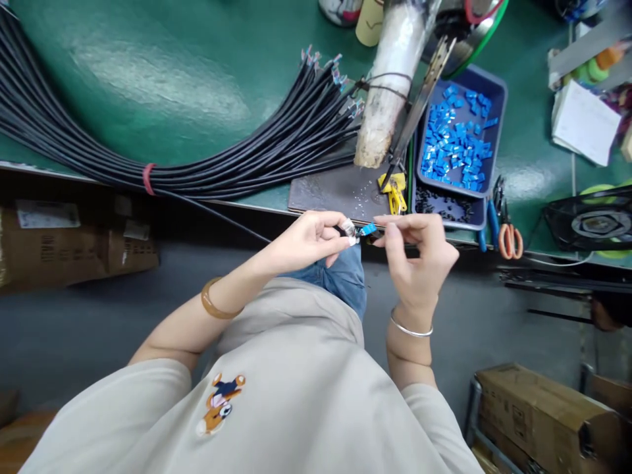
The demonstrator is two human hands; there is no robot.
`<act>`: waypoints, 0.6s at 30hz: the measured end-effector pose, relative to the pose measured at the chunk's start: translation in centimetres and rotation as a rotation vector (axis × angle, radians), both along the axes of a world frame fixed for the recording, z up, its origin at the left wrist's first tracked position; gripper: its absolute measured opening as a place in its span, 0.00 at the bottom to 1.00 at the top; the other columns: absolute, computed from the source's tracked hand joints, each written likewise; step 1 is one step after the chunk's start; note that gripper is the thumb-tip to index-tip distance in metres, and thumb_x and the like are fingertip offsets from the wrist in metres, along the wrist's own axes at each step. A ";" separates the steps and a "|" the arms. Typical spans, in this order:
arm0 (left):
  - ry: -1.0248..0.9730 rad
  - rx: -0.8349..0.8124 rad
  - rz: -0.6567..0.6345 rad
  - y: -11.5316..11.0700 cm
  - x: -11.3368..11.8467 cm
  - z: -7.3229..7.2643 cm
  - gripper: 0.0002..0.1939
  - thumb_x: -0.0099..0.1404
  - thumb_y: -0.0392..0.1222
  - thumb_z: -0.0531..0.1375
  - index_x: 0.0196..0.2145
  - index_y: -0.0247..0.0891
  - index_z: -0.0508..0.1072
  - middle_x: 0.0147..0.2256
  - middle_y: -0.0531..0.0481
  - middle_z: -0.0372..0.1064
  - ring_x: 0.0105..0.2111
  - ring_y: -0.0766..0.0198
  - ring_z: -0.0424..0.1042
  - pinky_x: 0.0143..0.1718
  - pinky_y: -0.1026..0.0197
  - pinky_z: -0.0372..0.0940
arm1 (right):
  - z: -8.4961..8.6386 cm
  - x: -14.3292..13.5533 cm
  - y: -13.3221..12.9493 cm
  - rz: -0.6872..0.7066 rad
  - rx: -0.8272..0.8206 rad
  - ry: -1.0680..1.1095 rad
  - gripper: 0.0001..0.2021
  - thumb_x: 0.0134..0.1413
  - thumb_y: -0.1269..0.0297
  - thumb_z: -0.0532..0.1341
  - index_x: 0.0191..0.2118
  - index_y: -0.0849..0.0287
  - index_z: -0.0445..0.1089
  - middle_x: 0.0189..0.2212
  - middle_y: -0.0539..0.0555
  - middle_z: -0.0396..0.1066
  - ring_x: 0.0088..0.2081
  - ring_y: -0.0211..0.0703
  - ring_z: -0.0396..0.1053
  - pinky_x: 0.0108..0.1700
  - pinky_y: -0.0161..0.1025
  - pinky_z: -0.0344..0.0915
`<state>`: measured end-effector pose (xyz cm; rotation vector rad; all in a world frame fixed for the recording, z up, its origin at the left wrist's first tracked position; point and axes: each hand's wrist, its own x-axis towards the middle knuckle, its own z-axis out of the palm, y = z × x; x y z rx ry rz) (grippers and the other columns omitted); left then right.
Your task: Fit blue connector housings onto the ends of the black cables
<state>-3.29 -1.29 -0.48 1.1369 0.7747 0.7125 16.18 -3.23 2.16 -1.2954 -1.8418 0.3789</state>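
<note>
Just past the table's front edge, my left hand (320,238) is closed on the end of a black cable (217,214), with white wrappings on the thumb and finger tips. At that end sits a small blue connector (367,230), between my two hands. My right hand (419,247) is closed too, its fingertips at the connector's right end; the exact contact there is partly hidden. Behind my hands, a yellow tool (394,192) rests on a dark board (320,191) scattered with tiny white bits.
A thick bundle of black cables (197,178), tied with a red band (149,178), spans the green table (162,72). A tray of blue connectors (498,125) stands behind a bin of small black parts (444,204). Orange-handled scissors (510,241) and a wrapped post (388,85) are nearby.
</note>
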 end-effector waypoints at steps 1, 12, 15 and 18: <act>0.014 0.040 0.024 -0.2 0.4 0.1 0.10 0.64 0.43 0.62 0.34 0.33 0.69 0.17 0.56 0.63 0.18 0.74 0.61 0.22 0.70 0.56 | 0.0 -0.2 0.2 0.012 0.010 -0.046 0.02 0.61 0.67 0.61 0.40 0.55 0.68 0.35 0.46 0.77 0.27 0.32 0.75 0.32 0.32 0.73; 0.245 0.543 0.344 0.6 2.8 0.5 0.07 0.62 0.39 0.61 0.31 0.32 0.76 0.26 0.51 0.71 0.26 0.70 0.65 0.29 0.67 0.59 | -1.2 0.8 1.2 -0.119 -0.031 0.147 0.05 0.59 0.64 0.63 0.34 0.57 0.68 0.31 0.46 0.73 0.27 0.31 0.72 0.31 0.30 0.70; 0.282 0.512 0.316 0.9 3.2 0.7 0.07 0.62 0.38 0.60 0.31 0.31 0.76 0.21 0.54 0.65 0.22 0.72 0.59 0.25 0.67 0.54 | -1.0 0.9 0.5 -0.234 0.138 0.175 0.01 0.61 0.66 0.61 0.38 0.56 0.69 0.32 0.46 0.75 0.22 0.28 0.69 0.25 0.28 0.64; 0.314 0.523 0.334 1.0 3.5 0.6 0.07 0.62 0.38 0.60 0.30 0.31 0.75 0.22 0.54 0.65 0.23 0.72 0.59 0.25 0.67 0.54 | -0.7 1.0 0.1 -0.210 0.167 0.045 0.01 0.60 0.65 0.62 0.38 0.54 0.71 0.23 0.43 0.69 0.19 0.28 0.62 0.22 0.29 0.58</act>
